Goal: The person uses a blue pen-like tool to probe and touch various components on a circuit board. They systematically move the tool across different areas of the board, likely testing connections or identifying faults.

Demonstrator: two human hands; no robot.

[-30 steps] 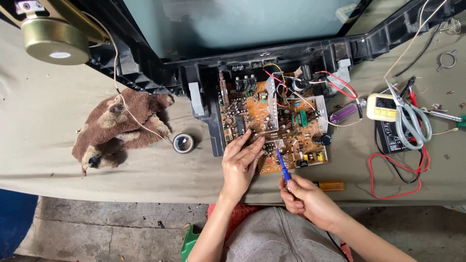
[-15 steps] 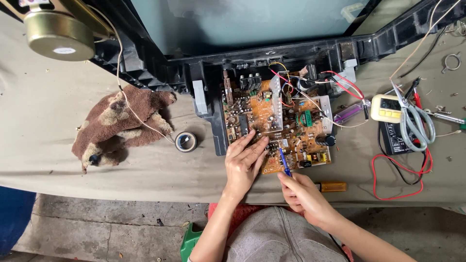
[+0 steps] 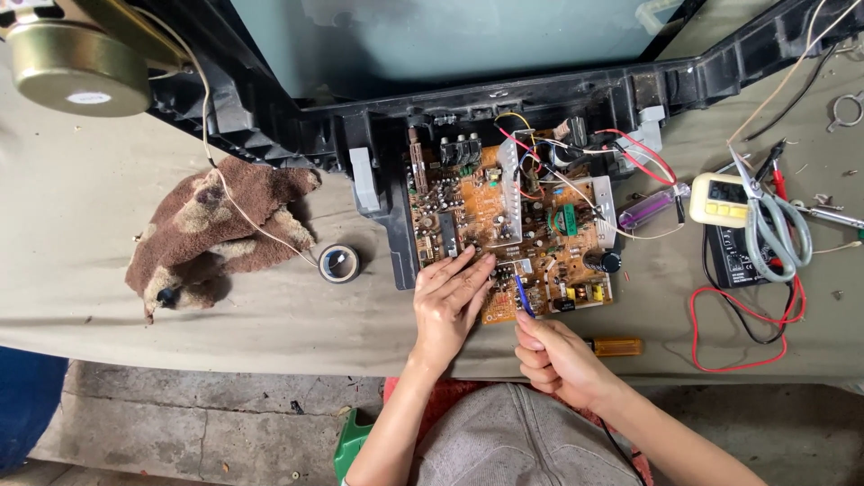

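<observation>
The left hand (image 3: pixel 450 301) is laid flat on the near-left part of the circuit board (image 3: pixel 513 229), fingers pressed together and pointing away from the body; the board appears to be steadied this way so it does not shift under the tool. Nothing is gripped by this hand.

The right hand (image 3: pixel 553 355) is closed in a pinch around a blue-handled tool (image 3: pixel 523 295), likely a small screwdriver or probe. The tool is held pen-fashion, slanted up and away from the knuckles, with its tip set on the board just right of the left fingertips. The tip itself is too small to make out.

Just right of the right hand, an orange-handled tool (image 3: pixel 614 346) lies on the cloth-covered bench (image 3: pixel 90 261). Farther right, a yellow meter (image 3: pixel 724 200), scissors (image 3: pixel 774 225) and a loop of red wire (image 3: pixel 747 333) are seen, kept within reach.

The board is seated in the open black casing (image 3: pixel 378 126) of a television set, directly beyond both hands. Left of the left hand, a roll of tape (image 3: pixel 338 263) and a brown rag (image 3: pixel 216 229) rest on the bench; a round speaker (image 3: pixel 76 67) sits far beyond them, a thin wire trailing from it across the rag.
</observation>
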